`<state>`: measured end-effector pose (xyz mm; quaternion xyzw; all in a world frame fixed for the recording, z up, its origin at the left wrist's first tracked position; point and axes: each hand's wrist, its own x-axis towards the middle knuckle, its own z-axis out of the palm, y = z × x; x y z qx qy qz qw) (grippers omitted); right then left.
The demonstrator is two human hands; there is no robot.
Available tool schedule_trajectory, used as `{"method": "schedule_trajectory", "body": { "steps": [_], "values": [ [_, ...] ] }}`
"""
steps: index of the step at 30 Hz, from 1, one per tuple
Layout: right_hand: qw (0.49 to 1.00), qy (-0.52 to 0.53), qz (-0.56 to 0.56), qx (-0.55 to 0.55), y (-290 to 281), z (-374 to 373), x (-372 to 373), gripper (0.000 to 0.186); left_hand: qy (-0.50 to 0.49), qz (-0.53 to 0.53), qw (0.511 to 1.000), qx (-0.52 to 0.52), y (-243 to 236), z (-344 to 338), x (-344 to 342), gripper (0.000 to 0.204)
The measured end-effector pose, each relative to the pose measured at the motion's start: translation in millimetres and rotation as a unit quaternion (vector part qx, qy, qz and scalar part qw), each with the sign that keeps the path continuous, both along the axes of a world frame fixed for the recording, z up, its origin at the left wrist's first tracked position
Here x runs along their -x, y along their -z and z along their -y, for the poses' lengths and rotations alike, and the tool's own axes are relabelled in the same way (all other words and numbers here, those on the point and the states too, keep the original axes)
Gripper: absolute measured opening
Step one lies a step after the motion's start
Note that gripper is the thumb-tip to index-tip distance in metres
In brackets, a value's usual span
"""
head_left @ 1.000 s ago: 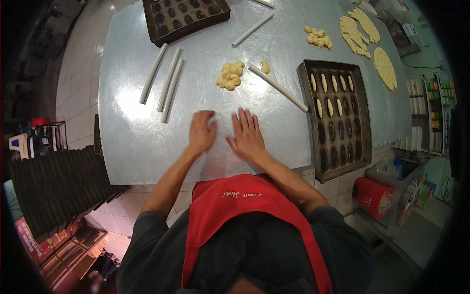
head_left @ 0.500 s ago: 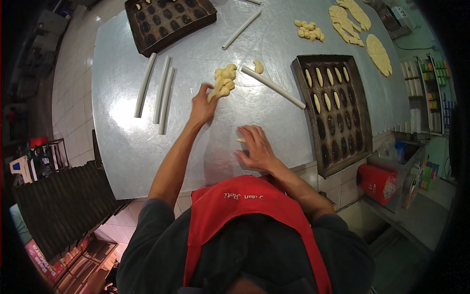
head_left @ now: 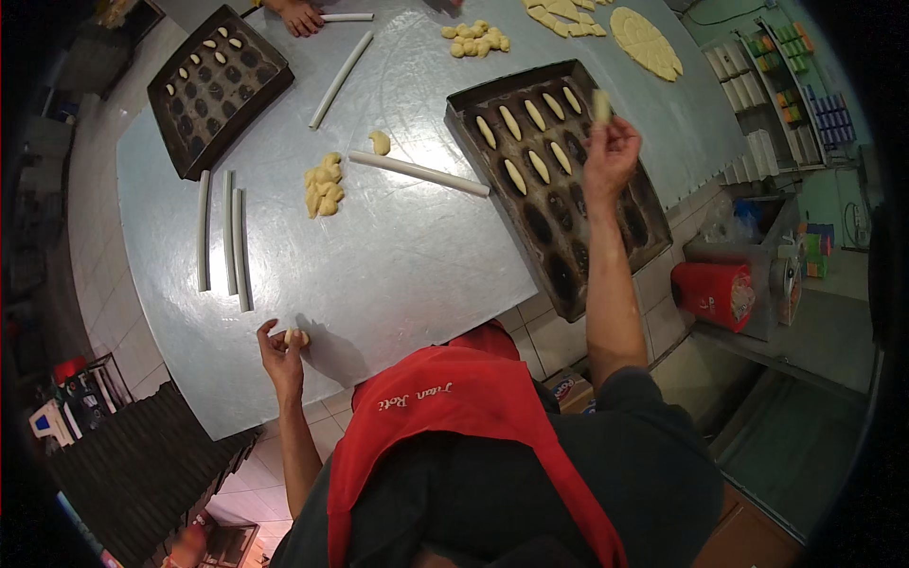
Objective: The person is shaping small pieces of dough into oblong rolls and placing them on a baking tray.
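Eight slim dough pieces (head_left: pixel 539 168) lie in the nearer tray (head_left: pixel 516 83) — five along the far row, three in the next; the hollows (head_left: pixel 559 270) nearer the person show only dark metal, so by the look of it well under half the tray is done; the dough pile (head_left: pixel 324 186) and a lone dough ball (head_left: pixel 380 143) lie unshaped on the tabletop (head_left: pixel 426 251). The right hand (head_left: pixel 611 166) has its grip closed on one more slim piece (head_left: pixel 603 106), blurred and raised by the tray's right side; how high, I cannot tell; the left hand (head_left: pixel 282 360), at the near left, has its grip pinched around a small dough lump (head_left: pixel 297 337).

The tabletop is grey, shiny and metallic; pale rods (head_left: pixel 407 170) lie about it, one slanting from near the lone ball towards the tray; farther off are a second tray (head_left: pixel 270 95), partly filled, another dough pile (head_left: pixel 473 40), flat dough sheets (head_left: pixel 647 43) and a co-worker's hand (head_left: pixel 298 17); beyond — a pale tiled floor (head_left: pixel 85 260), shelves of coloured goods and a red bag (head_left: pixel 705 292).
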<state>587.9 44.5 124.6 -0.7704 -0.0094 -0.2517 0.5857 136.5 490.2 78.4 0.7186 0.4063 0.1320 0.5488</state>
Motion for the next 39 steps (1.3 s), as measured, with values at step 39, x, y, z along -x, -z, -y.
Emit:
{"method": "schedule_trajectory", "body": {
  "steps": [39],
  "values": [
    [0.844,-0.294,0.015,0.449,75.1,-161.1,209.5,0.029,0.332,0.044,0.881,-0.336,13.1,121.0,-120.0,0.062]
  ]
}}
